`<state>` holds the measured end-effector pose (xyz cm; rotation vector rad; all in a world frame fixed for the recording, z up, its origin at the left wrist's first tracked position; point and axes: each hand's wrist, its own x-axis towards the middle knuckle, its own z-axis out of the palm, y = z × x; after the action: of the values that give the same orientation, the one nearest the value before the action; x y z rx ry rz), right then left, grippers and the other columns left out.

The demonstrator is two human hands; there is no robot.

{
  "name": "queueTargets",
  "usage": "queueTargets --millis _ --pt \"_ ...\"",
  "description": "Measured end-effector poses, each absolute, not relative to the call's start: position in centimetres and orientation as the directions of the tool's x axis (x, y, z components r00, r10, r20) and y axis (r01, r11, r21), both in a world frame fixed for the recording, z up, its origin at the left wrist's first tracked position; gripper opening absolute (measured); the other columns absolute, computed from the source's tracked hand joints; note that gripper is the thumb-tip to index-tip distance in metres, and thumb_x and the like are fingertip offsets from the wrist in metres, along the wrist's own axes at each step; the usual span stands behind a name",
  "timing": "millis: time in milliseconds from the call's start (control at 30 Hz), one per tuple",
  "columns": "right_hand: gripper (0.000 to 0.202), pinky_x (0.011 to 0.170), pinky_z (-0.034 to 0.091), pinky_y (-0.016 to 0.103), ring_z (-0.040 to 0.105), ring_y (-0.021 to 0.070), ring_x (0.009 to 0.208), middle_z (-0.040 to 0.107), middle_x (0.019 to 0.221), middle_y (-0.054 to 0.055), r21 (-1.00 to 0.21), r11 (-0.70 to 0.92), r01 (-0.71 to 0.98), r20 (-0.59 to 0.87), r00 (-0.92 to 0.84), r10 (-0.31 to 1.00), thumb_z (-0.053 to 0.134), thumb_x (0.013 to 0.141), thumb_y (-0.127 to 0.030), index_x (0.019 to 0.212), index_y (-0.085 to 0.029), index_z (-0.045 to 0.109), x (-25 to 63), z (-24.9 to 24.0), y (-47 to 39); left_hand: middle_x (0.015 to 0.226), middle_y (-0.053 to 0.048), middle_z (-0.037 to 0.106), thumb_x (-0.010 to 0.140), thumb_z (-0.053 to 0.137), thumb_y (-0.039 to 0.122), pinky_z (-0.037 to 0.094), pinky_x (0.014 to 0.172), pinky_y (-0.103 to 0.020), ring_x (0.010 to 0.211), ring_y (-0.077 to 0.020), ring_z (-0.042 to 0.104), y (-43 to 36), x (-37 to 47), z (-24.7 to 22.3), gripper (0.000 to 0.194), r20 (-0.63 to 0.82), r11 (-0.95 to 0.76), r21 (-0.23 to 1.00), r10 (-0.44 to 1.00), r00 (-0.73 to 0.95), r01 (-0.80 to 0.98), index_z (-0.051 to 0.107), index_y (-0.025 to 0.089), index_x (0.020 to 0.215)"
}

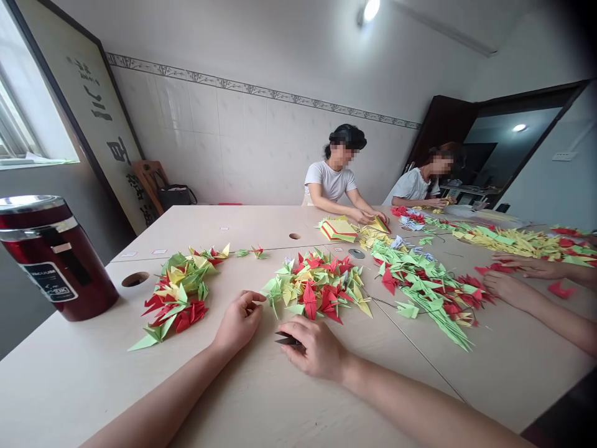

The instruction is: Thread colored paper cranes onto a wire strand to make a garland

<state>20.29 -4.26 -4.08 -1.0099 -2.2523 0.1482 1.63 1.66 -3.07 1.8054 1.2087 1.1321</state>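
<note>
My left hand (pixel 240 320) is closed, its fingers curled together at the left edge of a pile of folded paper cranes (pixel 317 283) in red, green and yellow. Whatever its fingertips pinch, if anything, is too small to make out. In my right hand (pixel 319 347), just in front of that pile, are small black thread snips (pixel 288 339). Their dark blades point left and show between thumb and fingers. Left of my hands lies a second heap of paper cranes (pixel 180 292) in the same colours.
A dark red vacuum flask (pixel 56 258) stands at the left, near a round table hole (pixel 135 279). Long bundles of strung cranes (pixel 429 292) cover the right side. Another person's hands (pixel 513 283) work there. Two people sit across the table, one beside stacked coloured paper (pixel 339 230).
</note>
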Motion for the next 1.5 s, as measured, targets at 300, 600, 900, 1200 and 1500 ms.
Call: queueTargets --millis 300,600,900,1200,1500 --pt "0.026 0.061 0.047 0.025 0.058 0.0164 0.067 0.063 0.077 0.003 -0.305 0.623 0.721 0.517 -0.424 0.744 0.053 0.075 -0.017 0.101 -0.019 0.058 19.9 -4.0 -4.3 0.086 -0.004 0.059 0.075 0.048 0.024 0.042 0.064 -0.028 0.068 -0.0158 0.054 1.9 1.3 -3.2 0.015 0.334 -0.379 0.867 0.924 0.188 0.324 0.060 0.019 0.083" --pt "0.020 0.056 0.042 0.023 0.056 0.0155 0.061 0.062 0.071 0.002 -0.329 0.627 0.706 0.430 -0.480 0.765 0.054 0.070 -0.013 0.089 -0.019 0.059 20.2 -4.4 -3.9 0.091 -0.005 0.059 0.076 0.045 0.028 0.046 0.068 -0.028 0.075 -0.0169 0.060 2.6 1.3 -3.4 0.019 0.276 -0.306 0.878 0.952 0.133 0.369 0.059 0.019 0.085" --pt "0.032 0.063 0.043 0.022 0.059 0.0154 0.071 0.064 0.079 0.001 -0.515 0.632 0.578 0.363 -0.521 0.772 0.050 0.065 -0.003 0.091 -0.020 0.059 21.0 -4.4 -3.7 0.070 -0.001 0.060 0.074 0.044 0.023 0.045 0.062 -0.027 0.065 -0.0159 0.058 1.6 2.1 -2.4 0.018 0.224 -0.217 0.865 0.974 0.038 0.453 0.057 0.018 0.085" --pt "0.029 0.065 0.043 0.022 0.060 0.0150 0.073 0.065 0.079 0.001 -0.616 0.603 0.507 0.361 -0.498 0.789 0.050 0.067 -0.003 0.088 -0.020 0.060 20.9 -4.7 -3.7 0.093 -0.007 0.060 0.074 0.046 0.020 0.050 0.066 -0.027 0.074 -0.0150 0.060 4.3 2.8 -4.0 0.023 0.356 -0.217 0.813 0.920 -0.165 0.541 0.058 0.016 0.093" --pt "0.025 0.063 0.043 0.022 0.060 0.0151 0.070 0.065 0.077 0.001 -0.549 0.562 0.619 0.352 -0.439 0.827 0.052 0.068 -0.007 0.086 -0.021 0.061 20.6 -4.5 -3.6 0.134 -0.015 0.031 0.071 0.057 0.027 0.031 0.100 -0.043 0.129 -0.0302 0.025 15.7 5.3 -3.4 0.062 0.405 -0.224 0.685 0.908 -0.107 0.693 0.040 0.022 0.130"
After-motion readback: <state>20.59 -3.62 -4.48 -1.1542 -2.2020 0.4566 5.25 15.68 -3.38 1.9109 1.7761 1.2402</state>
